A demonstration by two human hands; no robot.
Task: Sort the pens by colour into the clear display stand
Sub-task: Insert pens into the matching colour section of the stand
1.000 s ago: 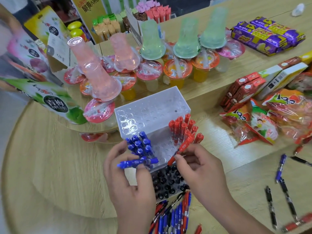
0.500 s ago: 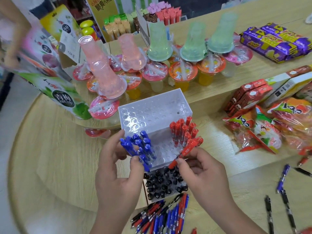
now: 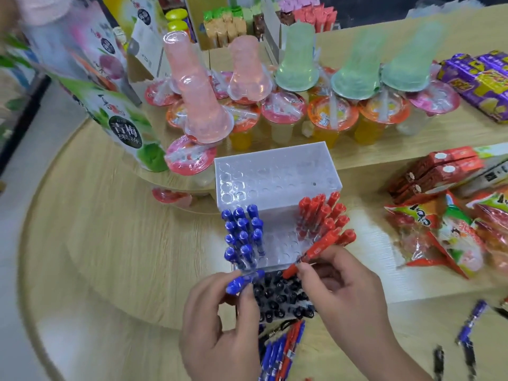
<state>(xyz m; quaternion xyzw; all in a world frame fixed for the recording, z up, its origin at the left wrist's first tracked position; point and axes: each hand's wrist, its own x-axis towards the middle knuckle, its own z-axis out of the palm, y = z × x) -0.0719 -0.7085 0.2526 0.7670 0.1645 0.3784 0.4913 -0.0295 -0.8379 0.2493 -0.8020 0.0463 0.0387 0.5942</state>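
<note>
In front of the clear display stand (image 3: pixel 275 177), the left hand (image 3: pixel 220 325) pinches a blurred blue pen (image 3: pixel 242 281), its lower length hidden behind the fingers, while the right hand (image 3: pixel 346 292) pinches a tilted red pen (image 3: pixel 316 251) beside the standing red ones, above the half-covered black pens (image 3: pixel 280 298).

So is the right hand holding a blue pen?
No, the right hand pinches a red pen, and the blue pen is held in the left hand.
</note>
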